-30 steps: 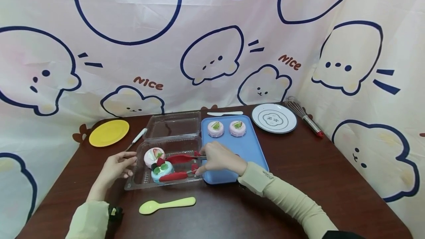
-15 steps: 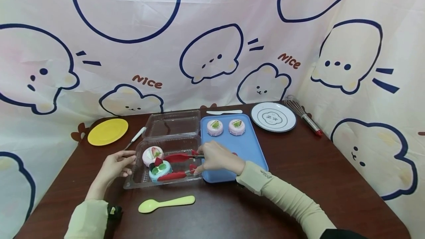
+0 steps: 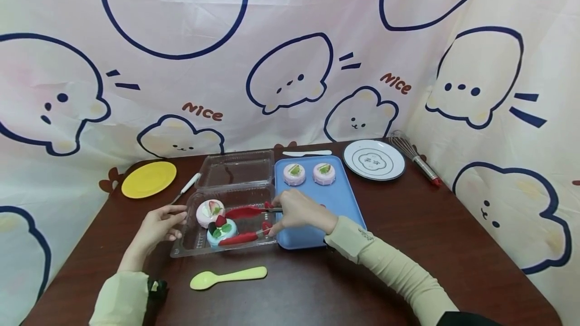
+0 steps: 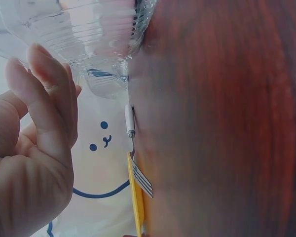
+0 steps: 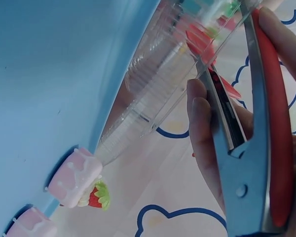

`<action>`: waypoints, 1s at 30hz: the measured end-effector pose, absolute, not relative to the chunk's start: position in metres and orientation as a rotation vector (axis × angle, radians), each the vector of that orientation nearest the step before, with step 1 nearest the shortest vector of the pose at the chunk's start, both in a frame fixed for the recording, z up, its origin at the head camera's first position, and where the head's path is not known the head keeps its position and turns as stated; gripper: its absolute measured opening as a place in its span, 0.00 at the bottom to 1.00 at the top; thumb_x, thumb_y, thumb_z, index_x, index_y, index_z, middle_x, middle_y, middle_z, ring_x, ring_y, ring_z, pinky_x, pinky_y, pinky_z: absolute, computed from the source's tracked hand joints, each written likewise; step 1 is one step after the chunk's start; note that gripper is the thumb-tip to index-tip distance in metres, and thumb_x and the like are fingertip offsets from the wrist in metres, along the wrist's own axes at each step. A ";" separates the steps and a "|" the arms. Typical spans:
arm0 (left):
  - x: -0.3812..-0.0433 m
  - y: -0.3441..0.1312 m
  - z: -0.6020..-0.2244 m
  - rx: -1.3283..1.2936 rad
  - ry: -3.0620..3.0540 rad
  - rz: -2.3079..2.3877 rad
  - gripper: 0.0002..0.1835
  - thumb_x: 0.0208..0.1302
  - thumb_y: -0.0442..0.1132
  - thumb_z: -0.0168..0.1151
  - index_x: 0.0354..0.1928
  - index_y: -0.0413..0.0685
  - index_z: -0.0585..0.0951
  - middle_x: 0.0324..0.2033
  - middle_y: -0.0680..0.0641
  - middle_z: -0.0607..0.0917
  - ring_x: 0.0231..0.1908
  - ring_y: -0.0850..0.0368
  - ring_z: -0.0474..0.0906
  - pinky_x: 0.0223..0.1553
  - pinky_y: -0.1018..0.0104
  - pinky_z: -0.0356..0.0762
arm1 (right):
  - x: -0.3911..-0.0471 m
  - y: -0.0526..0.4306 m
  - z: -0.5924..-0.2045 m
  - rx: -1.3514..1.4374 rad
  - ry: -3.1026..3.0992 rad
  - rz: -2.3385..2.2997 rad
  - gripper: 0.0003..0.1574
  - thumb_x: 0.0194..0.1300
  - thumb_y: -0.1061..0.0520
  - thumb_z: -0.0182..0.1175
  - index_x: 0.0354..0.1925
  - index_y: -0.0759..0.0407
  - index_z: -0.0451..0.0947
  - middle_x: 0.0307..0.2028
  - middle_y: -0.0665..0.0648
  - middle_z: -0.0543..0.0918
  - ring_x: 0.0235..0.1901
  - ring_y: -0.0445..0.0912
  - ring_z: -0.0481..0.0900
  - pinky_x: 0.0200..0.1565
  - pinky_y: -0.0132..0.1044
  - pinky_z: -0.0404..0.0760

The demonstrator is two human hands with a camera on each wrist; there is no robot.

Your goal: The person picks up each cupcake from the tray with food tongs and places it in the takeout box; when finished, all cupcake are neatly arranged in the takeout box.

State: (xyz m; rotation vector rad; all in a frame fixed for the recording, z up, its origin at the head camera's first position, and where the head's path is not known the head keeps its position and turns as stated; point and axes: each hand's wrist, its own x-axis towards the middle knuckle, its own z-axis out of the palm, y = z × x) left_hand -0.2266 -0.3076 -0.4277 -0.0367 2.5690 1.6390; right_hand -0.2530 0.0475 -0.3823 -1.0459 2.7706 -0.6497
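My right hand grips red-and-silver tongs. The tongs' red tips reach left into a clear plastic box, spread to either side of a blue toy cake topped with a strawberry and green leaves. A pink toy cake sits right behind the blue one in the box. My left hand is at the box's left rim, fingers loosely bent; in the left wrist view, its fingertips overlap the clear plastic.
A blue tray with two pink cakes adjoins the box. A yellow-green spoon lies in front. A yellow plate and fork are left; a knife, white plate and whisk stand behind and right.
Both hands, the tongs and the cakes stay in nearly the same places. The whole head view shifts a few pixels.
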 end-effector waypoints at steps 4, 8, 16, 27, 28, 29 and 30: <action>-0.226 -0.304 -0.423 -0.055 2.586 1.620 0.27 0.64 0.45 0.55 0.57 0.30 0.66 0.31 0.44 0.80 0.19 0.55 0.77 0.23 0.67 0.78 | -0.256 0.050 -0.379 -1.081 2.774 -0.651 0.40 0.37 0.39 0.73 0.46 0.61 0.79 0.05 0.45 0.55 0.06 0.38 0.51 0.12 0.28 0.54; -0.226 -0.303 -0.422 -0.050 2.592 1.602 0.27 0.65 0.44 0.53 0.58 0.30 0.65 0.33 0.42 0.79 0.20 0.55 0.77 0.24 0.68 0.78 | -0.259 0.053 -0.377 -1.080 2.773 -0.638 0.40 0.36 0.38 0.73 0.45 0.60 0.80 0.06 0.45 0.58 0.08 0.38 0.55 0.14 0.28 0.58; -0.229 -0.308 -0.430 -0.098 2.548 1.614 0.31 0.61 0.51 0.57 0.58 0.33 0.67 0.31 0.47 0.80 0.20 0.55 0.79 0.26 0.62 0.79 | -0.258 0.053 -0.380 -1.096 2.770 -0.631 0.39 0.37 0.38 0.73 0.44 0.59 0.80 0.06 0.46 0.60 0.07 0.38 0.55 0.12 0.27 0.57; -0.226 -0.305 -0.427 -0.064 2.582 1.612 0.29 0.63 0.48 0.56 0.57 0.32 0.67 0.31 0.44 0.80 0.20 0.54 0.78 0.23 0.66 0.78 | -0.255 0.049 -0.383 -1.110 2.777 -0.632 0.38 0.39 0.40 0.72 0.46 0.59 0.80 0.06 0.47 0.59 0.07 0.39 0.56 0.12 0.28 0.56; -0.227 -0.306 -0.428 -0.062 2.577 1.615 0.29 0.62 0.49 0.56 0.57 0.32 0.67 0.31 0.45 0.80 0.20 0.54 0.78 0.23 0.65 0.78 | -0.255 0.050 -0.383 -1.106 2.776 -0.633 0.39 0.39 0.39 0.72 0.47 0.60 0.79 0.07 0.47 0.58 0.07 0.39 0.55 0.12 0.28 0.56; -0.228 -0.307 -0.429 -0.063 2.572 1.620 0.30 0.61 0.50 0.57 0.56 0.33 0.67 0.30 0.45 0.80 0.19 0.54 0.79 0.23 0.65 0.79 | -0.255 0.050 -0.383 -1.096 2.772 -0.641 0.40 0.39 0.39 0.72 0.47 0.60 0.79 0.07 0.47 0.57 0.08 0.39 0.55 0.12 0.28 0.55; -0.228 -0.307 -0.430 -0.073 2.562 1.626 0.31 0.60 0.51 0.58 0.56 0.33 0.68 0.30 0.46 0.80 0.19 0.54 0.79 0.24 0.65 0.79 | -0.256 0.052 -0.384 -1.089 2.770 -0.646 0.40 0.39 0.39 0.72 0.48 0.60 0.79 0.07 0.47 0.57 0.08 0.39 0.54 0.13 0.28 0.55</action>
